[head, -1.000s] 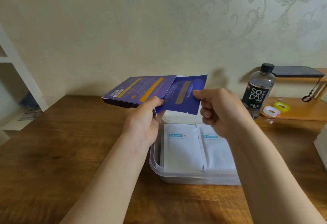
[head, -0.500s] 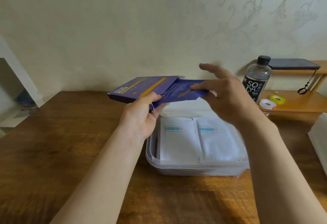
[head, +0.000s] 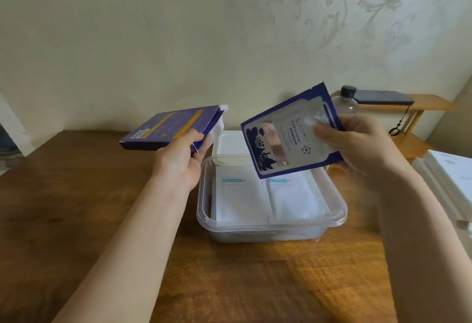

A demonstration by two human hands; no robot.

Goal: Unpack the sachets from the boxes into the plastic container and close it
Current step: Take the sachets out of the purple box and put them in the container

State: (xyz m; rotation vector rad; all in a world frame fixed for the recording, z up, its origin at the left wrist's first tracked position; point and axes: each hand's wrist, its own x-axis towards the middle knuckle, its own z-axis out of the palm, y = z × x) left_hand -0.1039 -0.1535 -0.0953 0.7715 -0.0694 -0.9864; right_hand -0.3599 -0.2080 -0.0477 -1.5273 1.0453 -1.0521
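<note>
Since the brown wooden table (head: pixel 76 208) is the biggest thing, start there. On it sits the clear rectangular plastic container (head: pixel 268 233), open on top, w/ a flat white plastic lid (head: pixel 229 141) lying just behind it. Above the table, left of the container, the left hand (head: pixel 181 159) grips the flat purple cardboard box (head: pixel 168 126) at its open end, thumb on top, fingers curled under. The right hand (head: pixel 357 141) pinches the blue-bordered silver foil sachet (head: pixel 288 133) by its right end, over the container's back-right part and clear of the rim. Smallest: two white paper sachets (head: pixel 240 200) lie flat side by side inside, labels toward the far wall.

Step in hand, prob.: laying the foil sachet in. To do it well, level it out first, then lower it flat onto the white pair, inside the walls and not across the rim, so the lid can seat later. Keep the box mouth level; can't tell if more is inside.

Foil sachet: printed face toward the camera, tilted. Long axis runs across the view, left end lower, right end higher. Flower-print end points left, toward the box; lower edge dips toward the white pair.
</note>
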